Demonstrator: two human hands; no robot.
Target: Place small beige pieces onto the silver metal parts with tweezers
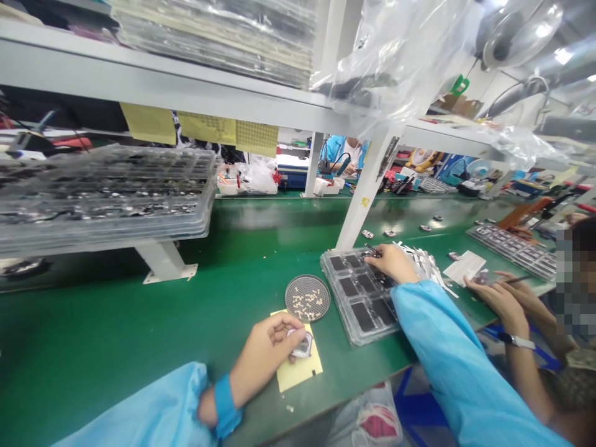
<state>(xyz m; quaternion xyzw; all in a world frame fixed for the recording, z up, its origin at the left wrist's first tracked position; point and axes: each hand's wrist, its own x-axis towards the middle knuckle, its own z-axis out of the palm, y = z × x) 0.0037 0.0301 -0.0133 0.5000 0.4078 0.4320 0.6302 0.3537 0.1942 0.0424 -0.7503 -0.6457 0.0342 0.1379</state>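
Observation:
My left hand [279, 340] is closed on a small silver-edged part [302, 345], held over a yellow sheet [300, 374] near the table's front edge. Just behind the sheet lies a round dark mesh dish [307, 298] with many small pale pieces. My right hand [393, 262] reaches over the far right part of a clear plastic tray [356, 338] with dark rectangular parts in its compartments. Its fingers are pinched on a thin dark object [372, 250], too small to identify.
White strips [426, 267] lie behind my right forearm. At the right, a person's hands [505, 298] work beside a white sheet [465, 267] and another tray [512, 249]. A shelf post [361, 205] rises behind the tray; stacked trays [107, 192] stand at the left.

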